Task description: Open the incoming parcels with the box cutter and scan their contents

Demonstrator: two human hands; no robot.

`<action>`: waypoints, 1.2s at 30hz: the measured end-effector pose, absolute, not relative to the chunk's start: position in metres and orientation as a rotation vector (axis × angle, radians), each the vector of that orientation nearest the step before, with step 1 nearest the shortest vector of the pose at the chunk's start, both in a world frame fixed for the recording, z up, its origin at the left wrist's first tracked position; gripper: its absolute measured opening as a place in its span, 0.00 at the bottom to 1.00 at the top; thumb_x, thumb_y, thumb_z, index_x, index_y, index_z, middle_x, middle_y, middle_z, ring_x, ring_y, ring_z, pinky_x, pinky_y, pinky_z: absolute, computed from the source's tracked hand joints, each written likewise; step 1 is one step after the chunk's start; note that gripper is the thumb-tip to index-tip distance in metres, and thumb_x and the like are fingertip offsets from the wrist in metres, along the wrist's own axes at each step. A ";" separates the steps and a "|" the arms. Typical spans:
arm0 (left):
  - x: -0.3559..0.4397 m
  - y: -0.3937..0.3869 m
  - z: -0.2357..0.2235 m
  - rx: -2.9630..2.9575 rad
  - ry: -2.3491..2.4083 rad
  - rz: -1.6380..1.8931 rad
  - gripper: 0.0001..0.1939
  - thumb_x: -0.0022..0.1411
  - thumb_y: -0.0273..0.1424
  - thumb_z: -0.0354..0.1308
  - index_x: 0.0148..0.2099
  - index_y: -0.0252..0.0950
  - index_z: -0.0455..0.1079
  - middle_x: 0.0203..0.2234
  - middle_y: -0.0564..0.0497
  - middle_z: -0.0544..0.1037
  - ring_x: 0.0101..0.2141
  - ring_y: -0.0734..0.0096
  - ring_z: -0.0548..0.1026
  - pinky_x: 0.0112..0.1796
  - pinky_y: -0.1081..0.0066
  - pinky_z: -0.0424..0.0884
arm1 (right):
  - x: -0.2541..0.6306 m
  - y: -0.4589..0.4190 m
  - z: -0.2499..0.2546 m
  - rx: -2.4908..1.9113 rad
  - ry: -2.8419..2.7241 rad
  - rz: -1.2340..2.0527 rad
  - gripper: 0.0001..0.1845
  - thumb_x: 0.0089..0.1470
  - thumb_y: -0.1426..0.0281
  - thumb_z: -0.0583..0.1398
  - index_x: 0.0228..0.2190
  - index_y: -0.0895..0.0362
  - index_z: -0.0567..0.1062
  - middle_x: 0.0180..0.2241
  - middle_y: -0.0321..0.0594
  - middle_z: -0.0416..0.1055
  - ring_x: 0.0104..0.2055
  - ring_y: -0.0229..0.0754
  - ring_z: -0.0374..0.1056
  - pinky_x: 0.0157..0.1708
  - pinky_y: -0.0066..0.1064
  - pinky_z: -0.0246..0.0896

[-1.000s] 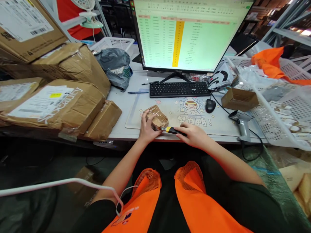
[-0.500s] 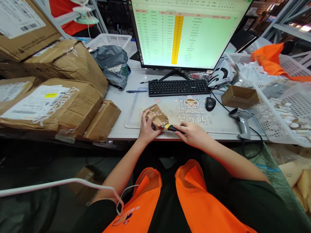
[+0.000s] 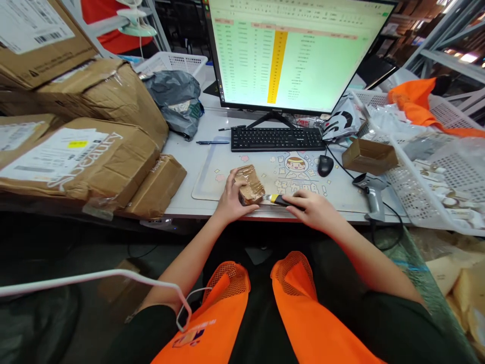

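Observation:
A small brown parcel wrapped in clear tape (image 3: 250, 182) lies on the printed desk mat (image 3: 303, 177) near the desk's front edge. My left hand (image 3: 229, 200) grips the parcel's left side, fingers curled round it. My right hand (image 3: 312, 210) is closed on a black and yellow box cutter (image 3: 279, 200), whose tip touches the parcel's lower right corner.
Behind the mat stand a black keyboard (image 3: 278, 138) and a monitor (image 3: 295, 53). A mouse (image 3: 325, 165), a barcode scanner (image 3: 369, 189) and a small open box (image 3: 370, 156) lie to the right, beside white baskets (image 3: 435, 192). Crushed cardboard boxes (image 3: 87, 151) crowd the left.
Both hands and the parcel have shifted slightly right and away from me on the mat. The parcel has turned a little, and the cutter stays against its corner.

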State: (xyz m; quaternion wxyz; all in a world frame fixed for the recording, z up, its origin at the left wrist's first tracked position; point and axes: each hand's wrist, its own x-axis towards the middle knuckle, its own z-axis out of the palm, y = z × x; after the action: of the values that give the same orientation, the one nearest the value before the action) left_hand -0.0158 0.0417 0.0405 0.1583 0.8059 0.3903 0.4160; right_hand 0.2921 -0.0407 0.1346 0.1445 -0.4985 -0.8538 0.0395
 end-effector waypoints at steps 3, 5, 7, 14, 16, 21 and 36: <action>-0.007 0.041 0.042 2.288 1.190 1.239 0.37 0.48 0.38 0.79 0.54 0.39 0.63 0.71 0.32 0.53 0.72 0.36 0.57 0.66 0.41 0.63 | 0.269 -0.045 0.138 -1.348 -2.563 0.060 0.20 0.70 0.60 0.59 0.58 0.49 0.80 0.44 0.46 0.77 0.40 0.47 0.73 0.40 0.35 0.67; -0.003 0.041 0.042 2.306 1.199 1.255 0.35 0.48 0.33 0.77 0.54 0.39 0.63 0.70 0.31 0.54 0.71 0.37 0.57 0.66 0.41 0.62 | 0.264 -0.040 0.144 -1.359 -2.591 0.025 0.19 0.69 0.60 0.60 0.57 0.49 0.81 0.44 0.46 0.77 0.39 0.46 0.73 0.38 0.34 0.66; -0.002 0.042 0.041 2.326 1.190 1.257 0.35 0.48 0.32 0.76 0.55 0.39 0.63 0.70 0.31 0.54 0.72 0.37 0.56 0.67 0.41 0.61 | 0.265 -0.035 0.149 -1.379 -2.614 0.013 0.18 0.69 0.60 0.61 0.56 0.48 0.81 0.43 0.45 0.77 0.39 0.46 0.72 0.36 0.33 0.64; -0.005 0.044 0.038 2.335 1.149 1.324 0.34 0.55 0.42 0.76 0.56 0.38 0.64 0.67 0.32 0.59 0.69 0.41 0.62 0.66 0.43 0.64 | 0.259 -0.033 0.142 -1.405 -2.607 -0.187 0.19 0.71 0.60 0.58 0.57 0.50 0.80 0.42 0.48 0.75 0.38 0.48 0.69 0.37 0.35 0.59; -0.003 0.043 0.038 2.335 1.132 1.351 0.33 0.56 0.44 0.75 0.55 0.38 0.64 0.65 0.33 0.62 0.68 0.43 0.64 0.65 0.44 0.66 | 0.262 -0.033 0.136 -1.415 -2.572 -0.229 0.20 0.70 0.61 0.58 0.57 0.50 0.80 0.42 0.49 0.75 0.39 0.48 0.68 0.38 0.36 0.59; -0.004 0.047 0.036 2.303 1.084 1.342 0.30 0.59 0.48 0.72 0.54 0.39 0.65 0.62 0.35 0.64 0.67 0.45 0.65 0.66 0.44 0.64 | 0.286 -0.026 0.135 -1.455 -2.462 -0.174 0.19 0.69 0.59 0.59 0.55 0.50 0.82 0.44 0.50 0.76 0.42 0.50 0.70 0.43 0.39 0.63; -0.046 0.055 0.062 2.117 1.410 1.148 0.19 0.63 0.35 0.65 0.55 0.37 0.76 0.73 0.38 0.56 0.70 0.42 0.63 0.67 0.47 0.66 | 0.313 -0.064 0.069 -1.351 -1.896 0.343 0.19 0.67 0.57 0.62 0.53 0.53 0.83 0.44 0.46 0.80 0.44 0.49 0.77 0.46 0.40 0.75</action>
State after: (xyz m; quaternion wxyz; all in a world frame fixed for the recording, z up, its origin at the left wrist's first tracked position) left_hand -0.0455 0.0550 0.0622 0.1745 0.7469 0.4976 0.4052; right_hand 0.3131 -0.0640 0.0686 0.3842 -0.5299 -0.7439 0.1347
